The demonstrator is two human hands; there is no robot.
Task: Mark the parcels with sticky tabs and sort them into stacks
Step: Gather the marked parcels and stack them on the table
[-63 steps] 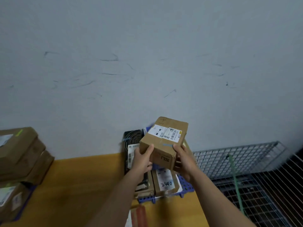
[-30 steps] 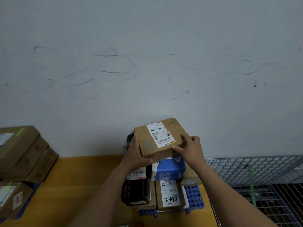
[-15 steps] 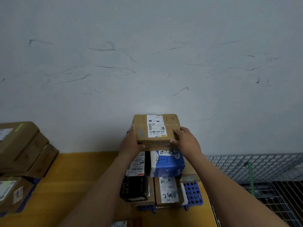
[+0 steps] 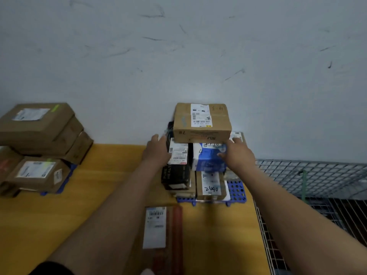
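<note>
A brown cardboard parcel (image 4: 201,124) with a white label and a blue tab lies on top of the stack against the wall. Under it sit a blue-and-white parcel (image 4: 208,157), a black parcel (image 4: 175,173) and a brown parcel marked 2490 (image 4: 210,185), all on a blue pallet (image 4: 236,190). My left hand (image 4: 156,150) hovers just left of the stack, fingers relaxed, holding nothing. My right hand (image 4: 238,153) is in front of the blue-and-white parcel, fingers loose, apart from the top parcel.
A second stack of brown parcels (image 4: 39,135) with green tabs stands at the left on the yellow table (image 4: 99,185). A long labelled parcel (image 4: 162,231) lies near me. A wire cage (image 4: 317,185) borders the table's right side.
Both hands carried the brown parcel onto the top of the stack, let go of it and drew back toward me. The view has tilted down.
</note>
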